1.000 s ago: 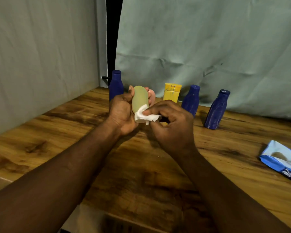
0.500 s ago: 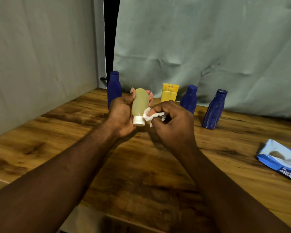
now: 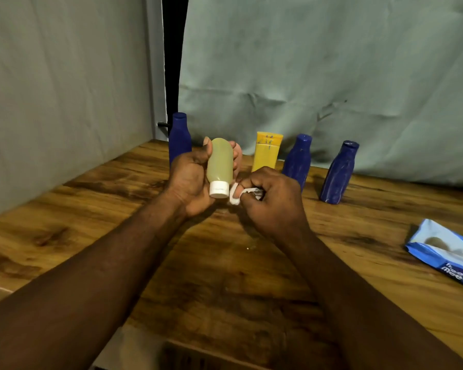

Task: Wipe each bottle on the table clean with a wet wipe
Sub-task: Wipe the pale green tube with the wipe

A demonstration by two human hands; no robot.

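My left hand [image 3: 189,180] grips a pale yellow-green bottle [image 3: 219,161] upside down above the table, its white cap [image 3: 219,189] pointing at me. Just right of the cap, my right hand [image 3: 273,201] pinches a crumpled white wet wipe [image 3: 235,196], which sits beside the cap. Behind them stand three dark blue bottles [image 3: 181,137] [image 3: 298,158] [image 3: 338,173] and a yellow tube [image 3: 267,152] in a row near the back of the wooden table [image 3: 104,209].
A blue pack of wet wipes [image 3: 444,253] lies at the table's right edge. Grey-green cloth hangs behind the table and along the left. The table's front edge runs under my forearms.
The wipe has slid off the bottle's lower body and cap to the right side of the cap. My right hand has dropped slightly. The white cap now shows fully.
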